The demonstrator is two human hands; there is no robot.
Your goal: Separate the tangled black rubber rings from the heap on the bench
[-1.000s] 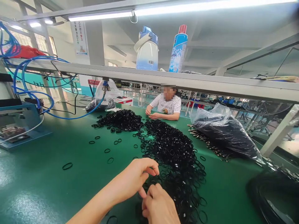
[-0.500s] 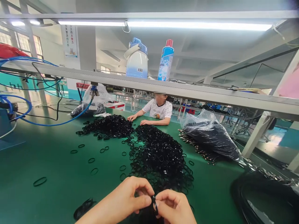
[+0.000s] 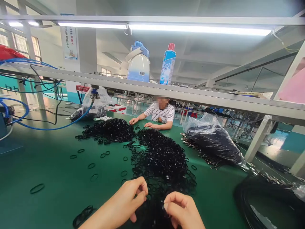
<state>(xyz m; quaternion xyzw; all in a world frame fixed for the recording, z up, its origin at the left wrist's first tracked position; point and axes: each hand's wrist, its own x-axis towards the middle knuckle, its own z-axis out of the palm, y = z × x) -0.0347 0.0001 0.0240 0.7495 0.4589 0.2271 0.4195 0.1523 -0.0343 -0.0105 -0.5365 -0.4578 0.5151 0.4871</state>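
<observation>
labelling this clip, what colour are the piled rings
Piled rings are black; best in head view.

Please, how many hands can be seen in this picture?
4: the wearer's left hand and right hand, above black rings; the co-worker's right hand and other hand, across the table.

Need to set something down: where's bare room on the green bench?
Left: bench between the blue machine base and the loose rings. Right: a narrower strip between the near ring heap and the cable coil. Crowded: centre, with the heap, left hand and right hand; beyond the strip, the coil and plastic bag.
</observation>
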